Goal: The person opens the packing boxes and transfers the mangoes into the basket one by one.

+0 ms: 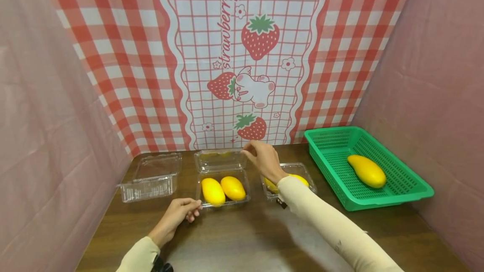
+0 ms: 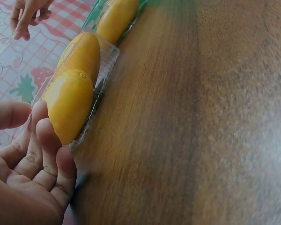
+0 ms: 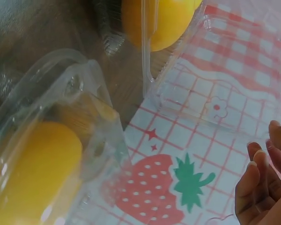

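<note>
A clear plastic clamshell container point(image 1: 247, 184) holds two yellow mangoes point(image 1: 213, 192) side by side, its lid point(image 1: 219, 163) raised at the back. My left hand point(image 1: 178, 215) pinches the near left corner of its rim between thumb and index finger; the other fingers curl loosely below in the left wrist view. At the far right corner of the lid, my right hand point(image 1: 264, 160) pinches the edge with its fingertips. The right wrist view shows that hand point(image 3: 267, 183) at the lid's corner, close to the patterned cloth.
Right of it, a second clear container point(image 1: 311, 184) with mangoes is partly hidden by my right forearm. A third clear container point(image 1: 149, 189) stands at the left with its lid up. One mango point(image 1: 366, 171) lies in a green basket point(image 1: 401, 200) at the right. A strawberry-print cloth point(image 1: 261, 70) hangs behind.
</note>
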